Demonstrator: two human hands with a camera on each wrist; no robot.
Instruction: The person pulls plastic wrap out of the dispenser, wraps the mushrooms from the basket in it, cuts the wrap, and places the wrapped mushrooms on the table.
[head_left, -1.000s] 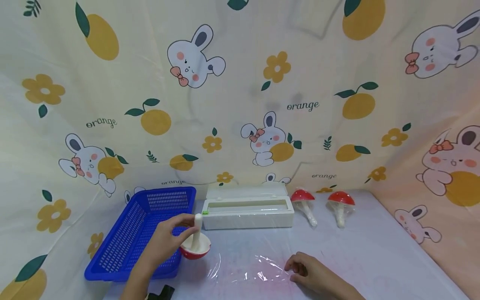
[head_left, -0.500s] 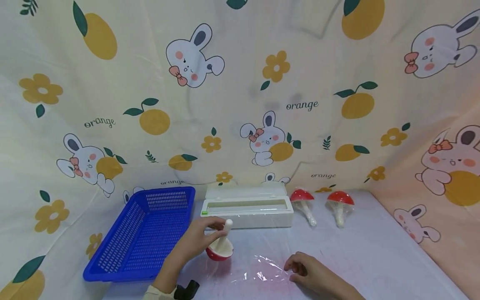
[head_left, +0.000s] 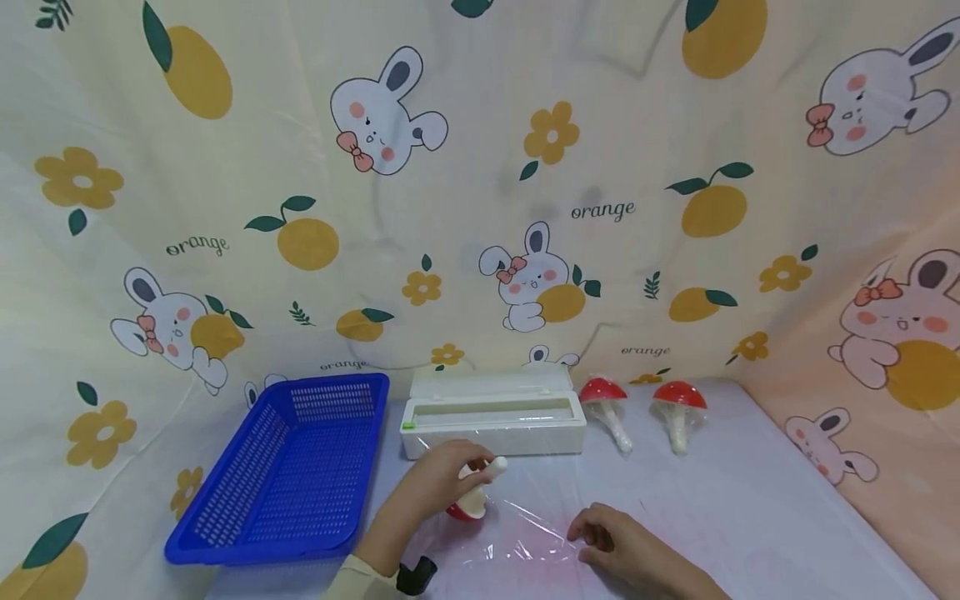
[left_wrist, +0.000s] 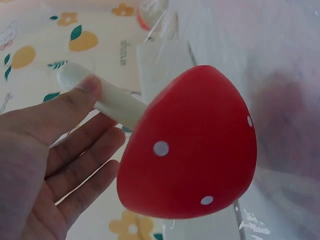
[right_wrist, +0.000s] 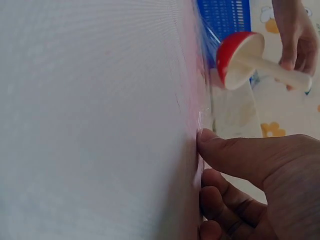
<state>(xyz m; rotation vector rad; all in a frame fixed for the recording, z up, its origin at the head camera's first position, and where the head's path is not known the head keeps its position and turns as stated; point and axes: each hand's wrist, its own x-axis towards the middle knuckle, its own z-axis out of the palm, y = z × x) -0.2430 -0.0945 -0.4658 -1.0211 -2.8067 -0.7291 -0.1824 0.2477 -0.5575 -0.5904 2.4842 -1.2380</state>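
Observation:
My left hand [head_left: 442, 479] pinches the pale stem of a toy mushroom [left_wrist: 187, 145] between thumb and fingers. Its red cap with white dots points down, and the stem leans up to the right. It hangs over a sheet of clear cling film [head_left: 517, 546] spread across the table. At the film's right side, my right hand [head_left: 626, 546] pinches the edge, thumb [right_wrist: 215, 150] against it and the other fingers curled. The film runs back to a white cling film dispenser [head_left: 491, 439] with its lid raised.
A blue plastic basket [head_left: 281, 546] stands at the left. Two film-wrapped red mushrooms lie at the back right: one mushroom [head_left: 604, 392] beside the dispenser, another mushroom [head_left: 679, 396] farther right. A patterned cloth [head_left: 465, 192] hangs behind the table.
My left hand has carried the mushroom rightward from beside the basket to over the film, and its stem has tilted further right. The right hand has stayed in place.

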